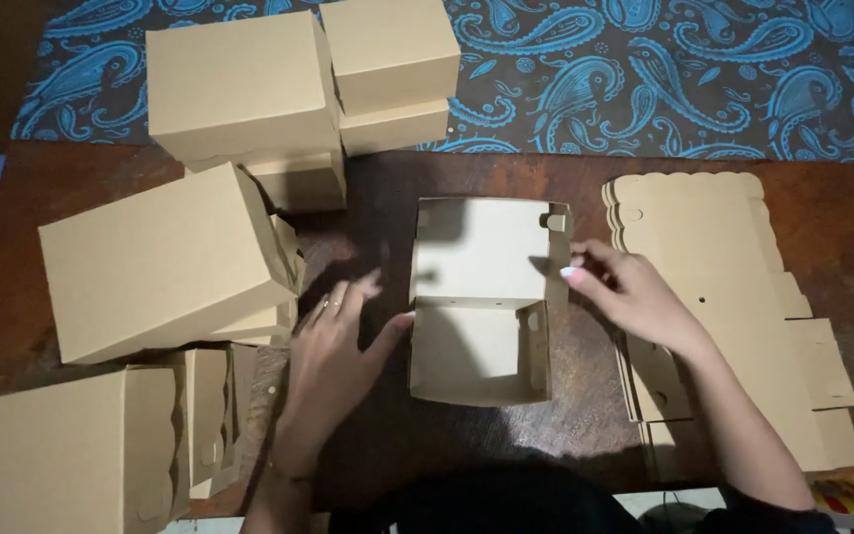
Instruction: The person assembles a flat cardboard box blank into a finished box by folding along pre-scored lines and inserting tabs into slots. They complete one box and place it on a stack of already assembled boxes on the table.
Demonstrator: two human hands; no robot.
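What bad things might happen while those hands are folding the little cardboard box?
The half-folded box has a side wall that only the right hand pinches, so it might spring open if released. The left hand sits close to the tilted finished boxes, which lean on each other; a bump may topple them. The light is dim, so the small tab slot could be missed and the tab may bend.
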